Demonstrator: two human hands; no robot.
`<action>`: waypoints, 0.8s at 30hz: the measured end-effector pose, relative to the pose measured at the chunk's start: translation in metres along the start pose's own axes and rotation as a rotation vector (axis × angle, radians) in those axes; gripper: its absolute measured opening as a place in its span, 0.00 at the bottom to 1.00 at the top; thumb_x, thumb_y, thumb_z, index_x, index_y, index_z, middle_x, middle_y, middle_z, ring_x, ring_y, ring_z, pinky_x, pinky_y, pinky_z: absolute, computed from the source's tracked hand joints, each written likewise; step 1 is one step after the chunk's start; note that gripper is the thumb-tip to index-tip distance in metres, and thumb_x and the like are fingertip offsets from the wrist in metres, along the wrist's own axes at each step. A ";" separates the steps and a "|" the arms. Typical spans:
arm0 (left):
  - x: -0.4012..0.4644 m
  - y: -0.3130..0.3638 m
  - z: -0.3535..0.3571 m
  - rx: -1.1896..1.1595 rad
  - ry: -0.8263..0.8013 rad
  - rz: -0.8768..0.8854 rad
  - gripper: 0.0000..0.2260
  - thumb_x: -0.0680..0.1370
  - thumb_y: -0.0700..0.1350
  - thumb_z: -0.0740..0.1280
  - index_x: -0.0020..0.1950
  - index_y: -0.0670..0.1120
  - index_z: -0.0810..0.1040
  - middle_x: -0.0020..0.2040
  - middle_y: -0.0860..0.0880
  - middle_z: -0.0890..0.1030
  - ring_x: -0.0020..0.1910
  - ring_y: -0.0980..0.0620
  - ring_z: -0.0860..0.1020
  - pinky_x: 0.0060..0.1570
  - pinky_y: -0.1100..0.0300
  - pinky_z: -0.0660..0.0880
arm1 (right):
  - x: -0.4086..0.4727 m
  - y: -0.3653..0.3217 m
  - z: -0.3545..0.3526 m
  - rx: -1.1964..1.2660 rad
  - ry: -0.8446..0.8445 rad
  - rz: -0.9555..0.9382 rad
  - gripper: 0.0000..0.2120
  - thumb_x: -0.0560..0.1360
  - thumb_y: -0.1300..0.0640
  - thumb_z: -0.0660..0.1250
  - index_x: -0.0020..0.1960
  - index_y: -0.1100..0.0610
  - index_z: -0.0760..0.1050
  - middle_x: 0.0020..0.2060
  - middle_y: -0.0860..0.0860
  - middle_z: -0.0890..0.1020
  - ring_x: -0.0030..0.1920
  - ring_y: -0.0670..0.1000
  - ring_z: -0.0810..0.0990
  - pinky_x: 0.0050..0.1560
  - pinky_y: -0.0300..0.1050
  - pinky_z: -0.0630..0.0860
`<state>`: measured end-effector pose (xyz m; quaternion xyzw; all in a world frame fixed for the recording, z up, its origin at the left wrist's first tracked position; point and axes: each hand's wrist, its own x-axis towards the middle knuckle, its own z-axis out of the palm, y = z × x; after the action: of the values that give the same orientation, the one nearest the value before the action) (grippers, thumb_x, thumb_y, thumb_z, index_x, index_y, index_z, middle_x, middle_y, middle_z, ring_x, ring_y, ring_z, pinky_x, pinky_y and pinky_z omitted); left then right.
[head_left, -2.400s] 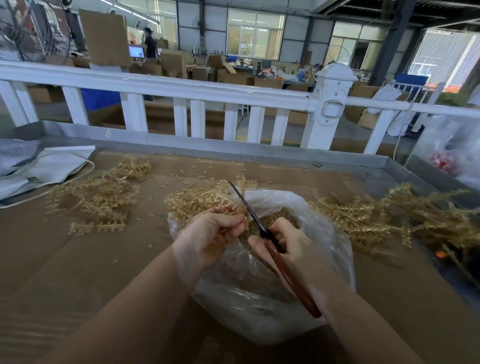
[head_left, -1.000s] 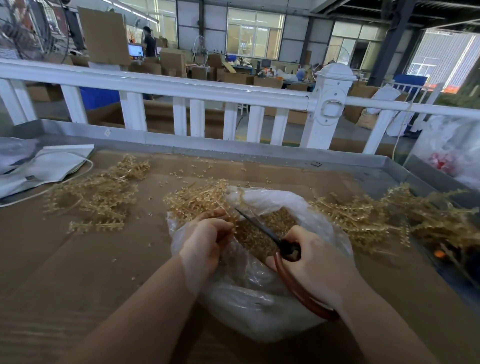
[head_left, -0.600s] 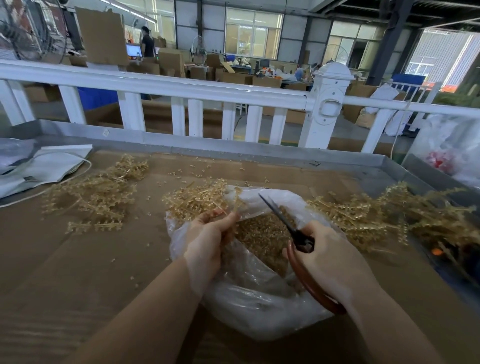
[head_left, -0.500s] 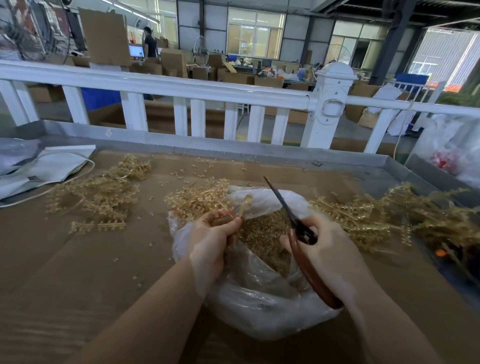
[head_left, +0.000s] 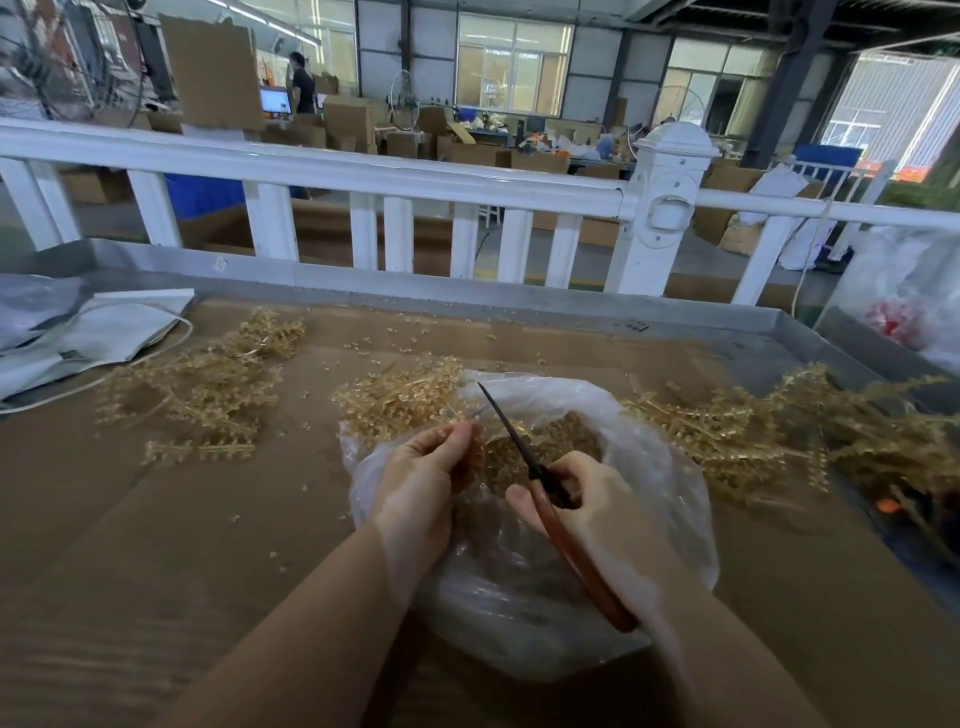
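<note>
On the left of the cardboard-covered tabletop (head_left: 156, 519) lies a loose heap of golden plastic sprigs (head_left: 208, 384), light and springy by the look of them, with thin stems that would bend or snap under a hard squeeze. The left hand (head_left: 421, 483) is over the mouth of the clear bag (head_left: 665, 467). Its grip is nearly closed, thumb and fingertips pinching a short sprig piece (head_left: 457, 428). A piece this small is best held by the stem, just behind the cut line. The scissors (head_left: 519, 447) cross the bag's opening, blades apparently together and tips pointing away. The right hand (head_left: 597, 504) has its grip curled round the reddish handles, and that is the safe place to hold them. The bag is thin, slippery film half full of cut bits. More sprigs (head_left: 727, 431) lie to its right.
</note>
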<state>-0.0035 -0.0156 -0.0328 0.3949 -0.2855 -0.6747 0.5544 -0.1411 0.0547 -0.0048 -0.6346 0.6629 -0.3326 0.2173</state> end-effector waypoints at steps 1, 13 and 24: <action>0.001 0.000 0.000 -0.021 -0.008 -0.009 0.03 0.75 0.39 0.67 0.43 0.41 0.79 0.35 0.46 0.81 0.34 0.52 0.79 0.39 0.59 0.77 | 0.000 0.001 0.001 0.008 0.006 0.000 0.12 0.71 0.39 0.68 0.41 0.46 0.70 0.34 0.43 0.77 0.36 0.36 0.76 0.31 0.30 0.68; 0.003 -0.001 -0.004 -0.095 -0.045 -0.011 0.05 0.76 0.35 0.65 0.41 0.41 0.76 0.31 0.45 0.79 0.31 0.51 0.79 0.38 0.58 0.79 | -0.004 -0.003 0.001 -0.052 -0.031 -0.001 0.14 0.73 0.36 0.64 0.45 0.45 0.68 0.35 0.42 0.76 0.35 0.39 0.76 0.34 0.32 0.65; 0.010 0.001 -0.008 -0.151 -0.031 -0.059 0.06 0.75 0.35 0.66 0.39 0.43 0.77 0.30 0.49 0.81 0.28 0.56 0.80 0.33 0.63 0.78 | -0.012 -0.002 0.000 -0.182 -0.013 -0.119 0.15 0.73 0.36 0.64 0.42 0.47 0.67 0.31 0.43 0.75 0.34 0.39 0.75 0.33 0.30 0.69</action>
<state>0.0035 -0.0248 -0.0383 0.3497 -0.2305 -0.7164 0.5581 -0.1385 0.0666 -0.0055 -0.6921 0.6501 -0.2793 0.1429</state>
